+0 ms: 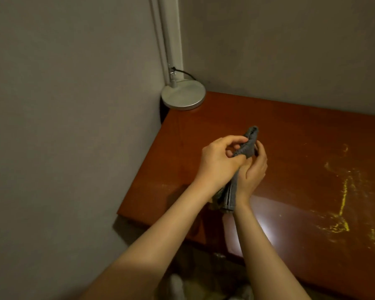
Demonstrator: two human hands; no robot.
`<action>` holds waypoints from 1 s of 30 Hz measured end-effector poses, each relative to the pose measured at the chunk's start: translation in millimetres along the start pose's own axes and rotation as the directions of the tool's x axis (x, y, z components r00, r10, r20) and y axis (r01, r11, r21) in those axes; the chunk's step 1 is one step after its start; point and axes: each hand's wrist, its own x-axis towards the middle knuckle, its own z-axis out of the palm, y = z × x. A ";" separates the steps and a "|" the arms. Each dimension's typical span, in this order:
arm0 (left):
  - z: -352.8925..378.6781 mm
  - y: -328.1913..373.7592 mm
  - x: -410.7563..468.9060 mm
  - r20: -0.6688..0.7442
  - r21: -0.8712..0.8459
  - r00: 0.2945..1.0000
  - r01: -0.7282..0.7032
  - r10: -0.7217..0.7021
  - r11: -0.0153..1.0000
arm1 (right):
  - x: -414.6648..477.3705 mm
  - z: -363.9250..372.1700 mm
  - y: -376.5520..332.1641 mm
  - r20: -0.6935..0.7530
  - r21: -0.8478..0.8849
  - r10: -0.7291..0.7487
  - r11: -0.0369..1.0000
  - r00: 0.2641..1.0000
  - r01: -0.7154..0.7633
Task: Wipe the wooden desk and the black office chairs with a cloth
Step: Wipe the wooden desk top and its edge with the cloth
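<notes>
A round silver metal lamp base (183, 97) sits in the corner where two plain grey walls (63, 83) meet. A thin black cable (185, 72) leaves its stem beside a white vertical channel (171, 29).

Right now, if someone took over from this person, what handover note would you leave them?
Left hand: pinches the grey cloth near its top.
Right hand: holds the cloth from the other side.
The cloth is bunched up between both hands, above the left end of the desk.
Done: no wiping that I can confirm; yellowish marks show on the right part of the desk.
Left: wipe the desk, including round the lamp base in the corner, then the chairs, which are out of view.
</notes>
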 end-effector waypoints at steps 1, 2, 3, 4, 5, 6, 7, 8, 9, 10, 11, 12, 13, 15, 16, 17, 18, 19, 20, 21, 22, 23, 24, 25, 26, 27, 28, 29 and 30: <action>-14.1 -6.6 -4.2 -0.017 -0.037 1.000 0.024 -0.025 0.999 | -11.6 8.6 -6.3 -0.015 0.007 -0.009 1.000 1.000 0.009; -28.0 -14.0 -7.9 -0.033 -0.076 0.998 0.046 -0.049 0.996 | -23.5 17.4 -12.3 -0.026 0.006 -0.031 1.000 0.999 0.031; -41.3 -21.9 -11.2 -0.044 -0.119 0.996 0.071 -0.077 0.990 | -34.3 25.6 -17.7 -0.030 0.002 -0.056 0.998 0.998 0.056; -53.7 -32.2 -14.2 -0.054 -0.165 0.992 0.107 -0.118 0.980 | -45.4 33.8 -22.2 -0.020 -0.003 -0.073 0.997 0.997 0.073; -65.4 -44.2 -17.7 -0.060 -0.200 0.985 0.149 -0.164 0.968 | -56.7 42.3 -25.3 0.007 -0.011 -0.079 0.997 0.997 0.079; -76.2 -58.2 -21.6 -0.066 -0.213 0.976 0.191 -0.209 0.958 | -68.5 51.2 -26.4 0.052 -0.026 -0.079 0.996 0.996 0.080; -86.6 -74.0 -26.3 -0.072 -0.199 0.965 0.233 -0.252 0.952 | -81.6 60.7 -25.8 0.109 -0.051 -0.069 0.996 0.992 0.075; -95.5 -89.4 -31.0 -0.076 -0.178 0.954 0.272 -0.289 0.946 | -94.4 69.4 -23.9 0.170 -0.089 -0.051 0.994 0.984 0.067; -103.4 -104.7 -35.7 -0.080 -0.150 0.943 0.308 -0.322 0.939 | -106.9 77.8 -20.6 0.234 -0.131 -0.026 0.990 0.972 0.058; -111.0 -118.9 -40.7 -0.087 -0.126 0.932 0.341 -0.352 0.932 | -118.9 85.6 -16.8 0.298 -0.167 0.001 0.985 0.954 0.051; -117.9 -131.7 -45.4 -0.103 -0.109 0.919 0.370 -0.380 0.923 | -129.3 92.6 -12.5 0.362 -0.193 0.018 0.980 0.932 0.056; -124.5 -143.0 -49.1 -0.131 -0.111 0.902 0.398 -0.411 0.911 | -139.0 98.3 -7.7 0.425 -0.212 0.021 0.974 0.905 0.077; -132.3 -153.5 -52.0 -0.166 -0.120 0.883 0.423 -0.438 0.898 | -148.3 104.1 -2.7 0.486 -0.234 0.016 0.966 0.874 0.112; -145.7 -170.8 -55.9 -0.226 -0.114 0.851 0.460 -0.474 0.880 | -162.6 113.1 5.6 0.576 -0.294 -0.012 0.930 0.817 0.221; -151.5 -179.0 -57.8 -0.252 -0.085 0.838 0.480 -0.485 0.873 | -167.9 117.5 7.8 0.608 -0.318 -0.042 0.902 0.793 0.292; -155.4 -185.5 -59.8 -0.279 -0.038 0.828 0.496 -0.486 0.868 | -172.0 121.5 9.3 0.642 -0.334 -0.076 0.868 0.763 0.367; -157.4 -190.9 -62.3 -0.312 0.025 0.822 0.509 -0.477 0.860 | -174.6 124.3 9.8 0.686 -0.341 -0.099 0.831 0.721 0.439; -158.0 -196.0 -65.2 -0.346 0.099 0.817 0.520 -0.461 0.848 | -176.8 126.8 9.9 0.745 -0.347 -0.092 0.792 0.660 0.503; -157.1 -200.8 -68.5 -0.383 0.196 0.819 0.523 -0.426 0.829 | -178.4 129.0 10.4 0.799 -0.352 -0.067 0.754 0.598 0.554; -154.4 -205.6 -71.1 -0.408 0.308 0.829 0.519 -0.382 0.798 | -179.1 131.5 12.9 0.835 -0.360 -0.035 0.720 0.549 0.593; -150.4 -210.4 -73.1 -0.402 0.411 0.849 0.501 -0.341 0.761 | -179.0 133.3 16.1 0.855 -0.374 -0.002 0.690 0.518 0.620; -145.4 -214.8 -73.8 -0.353 0.484 0.879 0.465 -0.320 0.741 | -178.0 134.7 18.3 0.863 -0.388 0.021 0.666 0.504 0.637; -139.7 -220.0 -73.7 -0.272 0.520 0.908 0.416 -0.318 0.746 | -177.4 135.2 20.1 0.865 -0.399 0.034 0.651 0.500 0.646; -134.3 -223.5 -73.9 -0.181 0.535 0.926 0.376 -0.332 0.756 | -177.5 135.9 21.7 0.866 -0.402 0.034 0.638 0.498 0.656; -129.7 -229.3 -74.1 -0.103 0.548 0.929 0.350 -0.354 0.760 | -177.4 136.7 23.3 0.873 -0.397 0.031 0.627 0.488 0.671; -126.9 -233.9 -75.1 -0.059 0.564 0.931 0.329 -0.360 0.757 | -177.9 136.9 24.8 0.878 -0.388 0.023 0.621 0.479 0.681; -125.7 -239.4 -76.5 -0.053 0.577 0.937 0.312 -0.346 0.755 | -178.5 137.2 25.2 0.880 -0.382 0.017 0.619 0.474 0.686; -124.0 -243.6 -77.3 -0.069 0.585 0.947 0.293 -0.313 0.756 | -177.9 137.0 26.1 0.881 -0.379 0.016 0.620 0.472 0.687; -122.6 -246.8 -78.5 -0.092 0.594 0.956 0.277 -0.279 0.755 | -177.6 136.9 26.4 0.881 -0.377 0.018 0.629 0.472 0.679</action>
